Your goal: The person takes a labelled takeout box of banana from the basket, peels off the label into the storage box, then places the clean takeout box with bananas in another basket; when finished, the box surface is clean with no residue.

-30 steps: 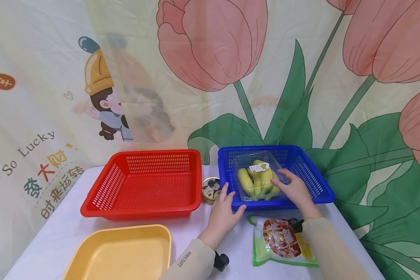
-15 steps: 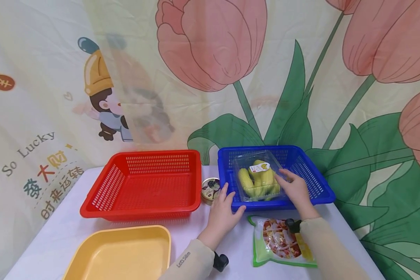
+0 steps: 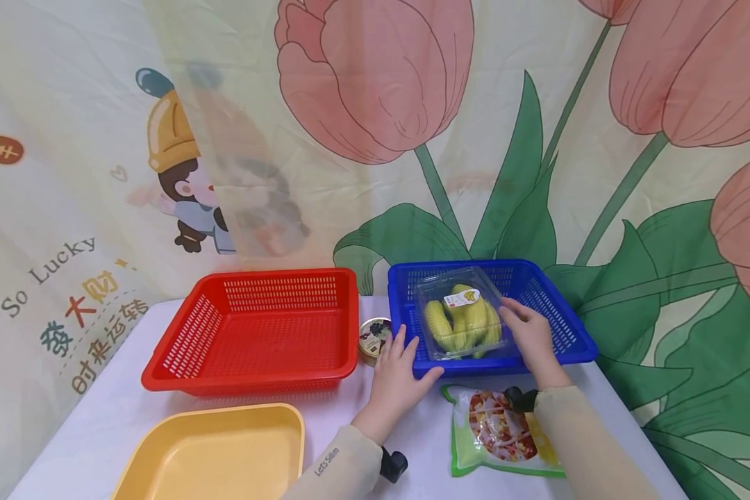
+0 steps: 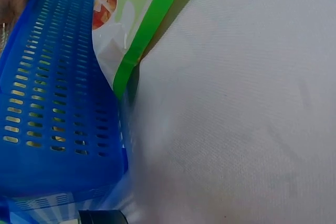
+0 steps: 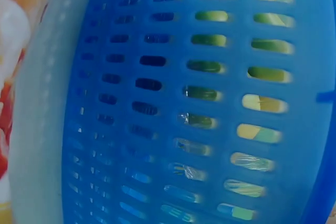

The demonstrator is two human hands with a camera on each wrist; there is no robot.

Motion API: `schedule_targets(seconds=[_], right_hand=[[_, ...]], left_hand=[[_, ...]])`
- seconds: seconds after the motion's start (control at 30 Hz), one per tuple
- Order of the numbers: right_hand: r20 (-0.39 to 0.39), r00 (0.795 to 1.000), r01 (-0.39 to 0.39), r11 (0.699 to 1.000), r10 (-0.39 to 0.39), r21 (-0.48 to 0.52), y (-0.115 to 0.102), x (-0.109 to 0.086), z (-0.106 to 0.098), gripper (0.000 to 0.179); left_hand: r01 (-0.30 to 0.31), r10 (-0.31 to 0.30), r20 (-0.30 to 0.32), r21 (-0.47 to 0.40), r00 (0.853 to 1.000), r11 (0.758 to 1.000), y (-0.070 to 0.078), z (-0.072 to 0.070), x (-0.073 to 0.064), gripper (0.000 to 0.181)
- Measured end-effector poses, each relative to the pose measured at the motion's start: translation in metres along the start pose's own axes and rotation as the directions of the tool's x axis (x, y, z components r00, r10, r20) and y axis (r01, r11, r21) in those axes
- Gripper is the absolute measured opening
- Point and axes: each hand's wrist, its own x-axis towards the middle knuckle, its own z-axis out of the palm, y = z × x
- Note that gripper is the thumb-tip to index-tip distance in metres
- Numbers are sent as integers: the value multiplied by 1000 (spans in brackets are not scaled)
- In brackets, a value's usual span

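A clear plastic box of bananas (image 3: 462, 321) with a white label sits tilted in the blue basket (image 3: 562, 326). At the box's right edge is my right hand (image 3: 533, 340), its fingertips touching the plastic. My left hand (image 3: 395, 378) lies at the basket's front left corner with fingers spread, holding nothing. Just beyond its fingertips is a round tin (image 3: 373, 336) with a printed lid. In the right wrist view, yellow-green bananas (image 5: 270, 74) show through the slots of the basket wall (image 5: 310, 145).
The red basket (image 3: 269, 347) stands left of the tin. A yellow tray (image 3: 225, 455) is at the front left. Below my right wrist lies a green-edged food bag (image 3: 500, 430). A printed curtain (image 3: 375, 208) hangs behind the white table (image 3: 425, 455).
My right hand's fingers have drawn back from over the box's top to its right edge. The left hand stays at the basket's corner, its thumb slightly farther right. The box barely shifts.
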Motion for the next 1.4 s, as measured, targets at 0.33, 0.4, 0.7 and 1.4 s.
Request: schedule_targets(seconds=[0.33,0.4,0.7,1.4], right_hand=[[14,1000,-23,997,22,77,3,1,-1,49],[12,1000,-23,995,22,92,3,1,-1,49],[56,998,10,995,-16,103,3,0,-3,52],[56,997,-64,973,53,223,0,0,-11,49]], left_hand=[[-9,9,-1,-2,1000,1000,0,-1,-2,73],[-8,8,1,-3,1000,1000,0,-1,-2,74],[-14,14,-8,-18,1000,1000,0,-2,-2,75],[-16,16,-15,0,1000,1000,0,-1,-1,77]])
